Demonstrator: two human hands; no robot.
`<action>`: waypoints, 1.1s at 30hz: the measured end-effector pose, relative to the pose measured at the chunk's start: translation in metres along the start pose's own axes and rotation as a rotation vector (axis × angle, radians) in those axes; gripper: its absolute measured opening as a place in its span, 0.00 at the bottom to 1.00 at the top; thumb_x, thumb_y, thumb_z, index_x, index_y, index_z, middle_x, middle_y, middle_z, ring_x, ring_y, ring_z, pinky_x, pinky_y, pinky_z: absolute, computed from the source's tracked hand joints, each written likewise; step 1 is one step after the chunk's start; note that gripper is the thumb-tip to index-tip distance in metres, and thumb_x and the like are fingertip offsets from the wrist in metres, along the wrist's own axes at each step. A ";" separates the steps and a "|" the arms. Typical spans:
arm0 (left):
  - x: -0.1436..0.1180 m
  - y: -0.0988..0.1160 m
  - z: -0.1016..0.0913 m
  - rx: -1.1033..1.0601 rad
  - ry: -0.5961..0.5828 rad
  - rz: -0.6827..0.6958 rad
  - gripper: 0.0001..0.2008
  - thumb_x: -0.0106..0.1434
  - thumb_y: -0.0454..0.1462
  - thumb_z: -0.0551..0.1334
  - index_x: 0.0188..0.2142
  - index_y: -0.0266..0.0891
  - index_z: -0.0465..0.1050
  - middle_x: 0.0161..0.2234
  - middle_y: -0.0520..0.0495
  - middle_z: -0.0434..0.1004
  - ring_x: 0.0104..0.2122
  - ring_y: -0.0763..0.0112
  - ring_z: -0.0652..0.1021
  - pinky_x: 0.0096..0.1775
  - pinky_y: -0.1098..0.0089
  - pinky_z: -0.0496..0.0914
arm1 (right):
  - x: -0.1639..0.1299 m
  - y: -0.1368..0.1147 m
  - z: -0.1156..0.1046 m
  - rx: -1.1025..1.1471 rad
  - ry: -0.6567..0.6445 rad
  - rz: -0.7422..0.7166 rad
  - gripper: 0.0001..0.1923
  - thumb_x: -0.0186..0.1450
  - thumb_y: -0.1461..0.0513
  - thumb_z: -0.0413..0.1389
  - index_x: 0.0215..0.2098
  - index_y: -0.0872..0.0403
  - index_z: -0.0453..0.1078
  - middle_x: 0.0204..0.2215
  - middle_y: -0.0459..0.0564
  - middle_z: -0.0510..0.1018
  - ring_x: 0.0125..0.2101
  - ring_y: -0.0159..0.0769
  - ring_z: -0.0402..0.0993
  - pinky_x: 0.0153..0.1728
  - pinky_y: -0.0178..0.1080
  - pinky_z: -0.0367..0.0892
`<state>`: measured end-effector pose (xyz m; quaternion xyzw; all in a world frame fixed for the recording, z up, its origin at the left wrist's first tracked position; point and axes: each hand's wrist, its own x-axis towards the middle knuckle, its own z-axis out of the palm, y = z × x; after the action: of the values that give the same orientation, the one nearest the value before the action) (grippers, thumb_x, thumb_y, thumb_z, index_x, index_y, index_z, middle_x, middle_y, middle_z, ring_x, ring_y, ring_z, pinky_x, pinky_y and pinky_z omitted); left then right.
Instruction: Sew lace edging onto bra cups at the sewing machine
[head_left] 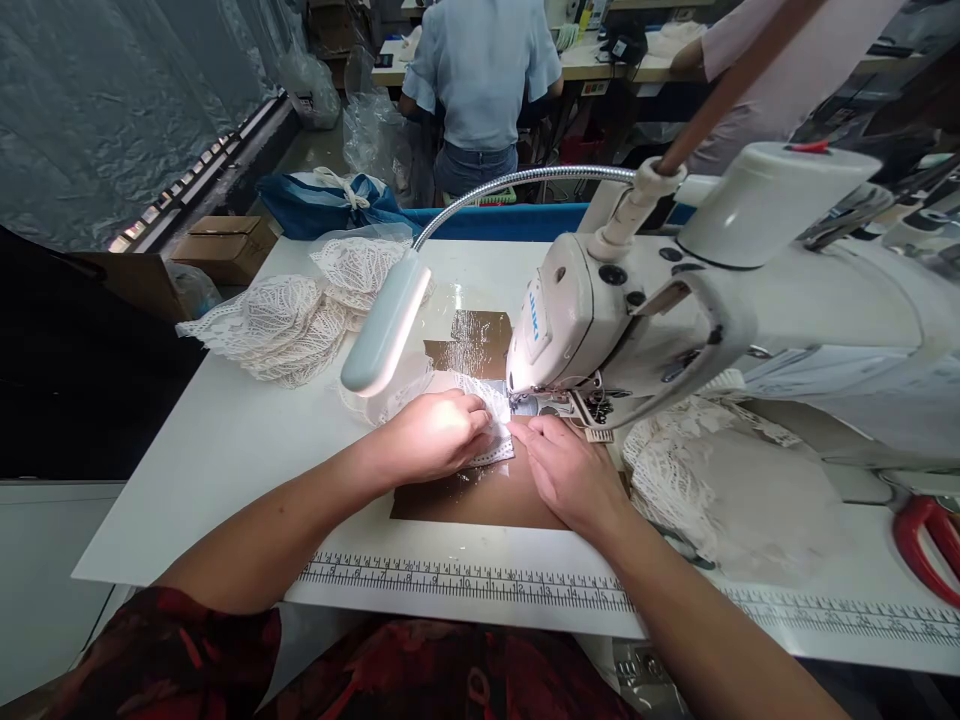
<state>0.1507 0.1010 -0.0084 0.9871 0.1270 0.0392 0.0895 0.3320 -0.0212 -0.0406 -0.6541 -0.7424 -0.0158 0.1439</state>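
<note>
My left hand (439,435) rests knuckles-up on a piece of white lace (491,400), pinching it flat on the table just left of the needle. My right hand (566,470) lies beside it, fingertips on the same lace at the presser foot (525,405) of a white sewing machine (675,300). The lace sits over a brown taped patch (480,495) on the table top. The lace runs under the machine head, where part of it is hidden.
A pile of lace pieces (289,325) lies at the back left, more lace (675,470) under the machine arm. A gooseneck lamp (382,330) hangs over the work. Red scissors (926,540) sit far right. A ruler strip (465,578) lines the front edge. People sit behind.
</note>
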 end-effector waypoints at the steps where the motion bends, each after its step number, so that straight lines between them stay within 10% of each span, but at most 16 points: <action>1: 0.002 -0.002 0.002 -0.020 0.025 0.017 0.17 0.71 0.41 0.49 0.40 0.37 0.75 0.40 0.42 0.77 0.37 0.64 0.74 0.40 0.64 0.69 | 0.000 0.000 0.000 -0.003 0.002 -0.003 0.18 0.65 0.69 0.46 0.46 0.52 0.74 0.34 0.49 0.78 0.32 0.34 0.69 0.30 0.36 0.57; 19: 0.014 0.025 0.029 -0.025 0.114 -0.109 0.18 0.70 0.37 0.51 0.52 0.30 0.70 0.54 0.36 0.71 0.43 0.57 0.71 0.44 0.57 0.69 | 0.000 -0.003 0.000 -0.035 -0.027 0.072 0.16 0.67 0.66 0.46 0.45 0.51 0.75 0.33 0.50 0.77 0.31 0.35 0.70 0.28 0.37 0.54; 33: -0.012 0.015 0.004 -0.100 -0.073 0.083 0.20 0.60 0.27 0.53 0.52 0.33 0.68 0.52 0.34 0.69 0.52 0.55 0.70 0.48 0.59 0.69 | 0.000 -0.003 -0.002 0.012 -0.051 0.114 0.19 0.66 0.67 0.46 0.49 0.52 0.74 0.38 0.51 0.80 0.36 0.38 0.75 0.33 0.37 0.63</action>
<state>0.1427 0.0831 -0.0105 0.9866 0.0806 0.0133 0.1415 0.3298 -0.0220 -0.0381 -0.6944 -0.7077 0.0138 0.1295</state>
